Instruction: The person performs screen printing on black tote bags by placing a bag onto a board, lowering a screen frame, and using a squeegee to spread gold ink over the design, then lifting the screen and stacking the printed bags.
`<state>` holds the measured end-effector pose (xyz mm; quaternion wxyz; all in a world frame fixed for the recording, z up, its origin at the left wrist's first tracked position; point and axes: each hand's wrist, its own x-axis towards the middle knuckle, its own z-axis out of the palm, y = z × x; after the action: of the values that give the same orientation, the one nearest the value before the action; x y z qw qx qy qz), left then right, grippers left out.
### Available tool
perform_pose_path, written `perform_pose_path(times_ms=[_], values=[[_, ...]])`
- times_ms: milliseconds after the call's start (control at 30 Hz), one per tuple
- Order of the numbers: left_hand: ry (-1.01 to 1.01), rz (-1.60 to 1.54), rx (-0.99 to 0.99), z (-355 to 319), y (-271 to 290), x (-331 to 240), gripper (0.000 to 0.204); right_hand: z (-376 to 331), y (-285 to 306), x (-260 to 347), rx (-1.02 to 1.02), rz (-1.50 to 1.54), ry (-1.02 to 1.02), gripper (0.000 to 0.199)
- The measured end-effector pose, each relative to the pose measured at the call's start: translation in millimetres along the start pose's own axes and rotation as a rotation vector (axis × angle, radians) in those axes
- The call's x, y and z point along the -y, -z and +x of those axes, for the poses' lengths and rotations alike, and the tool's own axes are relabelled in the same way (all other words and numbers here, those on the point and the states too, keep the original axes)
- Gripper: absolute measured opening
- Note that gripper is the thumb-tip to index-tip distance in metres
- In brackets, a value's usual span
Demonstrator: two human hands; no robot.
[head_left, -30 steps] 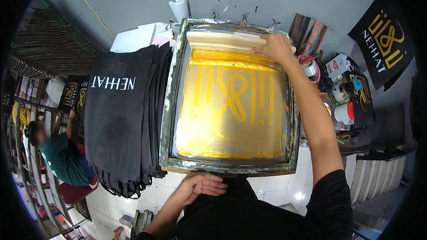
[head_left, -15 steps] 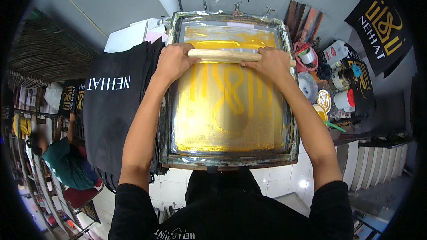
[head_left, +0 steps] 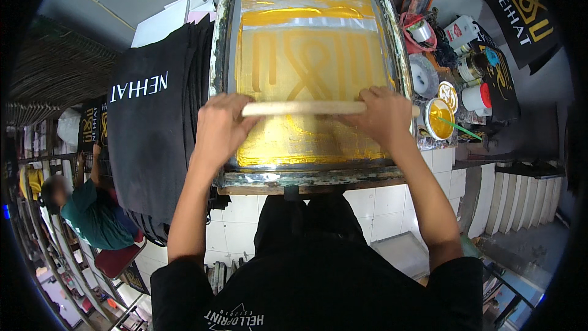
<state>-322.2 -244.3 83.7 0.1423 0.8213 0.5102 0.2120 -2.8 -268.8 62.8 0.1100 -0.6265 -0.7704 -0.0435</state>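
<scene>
Left hand [head_left: 222, 125] and right hand [head_left: 387, 119], fingers clamped on the squeegee [head_left: 300, 108], have dragged it down the screen [head_left: 334, 79], seemingly mid-stroke.

We grip a pale bar [head_left: 303, 108] with our left hand [head_left: 222, 125] and right hand [head_left: 388, 116] over the lower half of the screen frame [head_left: 312, 179]; left of it are stacked black bags [head_left: 150, 129], right of it a tub of yellow paint [head_left: 435, 114].
</scene>
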Motion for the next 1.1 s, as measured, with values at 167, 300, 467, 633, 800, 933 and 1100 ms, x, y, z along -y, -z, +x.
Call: perform_pose_path(times_ms=[167,300,467,633,800,933,1100], values=[[-0.028,-0.062,0.009,-63.4,4.8,-23.7,0.025,-70.2,9.5,21.3,-0.014,0.071,0.003,0.043],[-0.024,-0.093,-0.001,-94.1,0.1,-22.7,0.039,-94.4,15.2,32.5,-0.044,0.082,0.029,0.039],[-0.010,-0.060,-0.243,-126.4,-22.6,2.0,0.111,-103.6,14.6,31.9,-0.116,0.138,0.073,0.038],[-0.052,0.035,-0.351,-141.4,-6.6,26.1,0.144,-92.5,53.6,33.5,-0.321,0.156,0.099,0.031],[-0.169,-0.232,-0.799,-68.9,69.3,-18.5,0.158,-33.2,142.7,23.0,-0.651,0.023,0.147,0.031],[0.148,-1.026,-0.865,-31.1,30.8,47.9,0.100,37.7,226.3,21.9,-0.706,-0.056,0.114,0.032],[0.683,-0.356,-0.090,-27.6,-46.7,103.8,0.057,122.4,286.0,14.1,-0.569,-0.068,0.040,0.044]])
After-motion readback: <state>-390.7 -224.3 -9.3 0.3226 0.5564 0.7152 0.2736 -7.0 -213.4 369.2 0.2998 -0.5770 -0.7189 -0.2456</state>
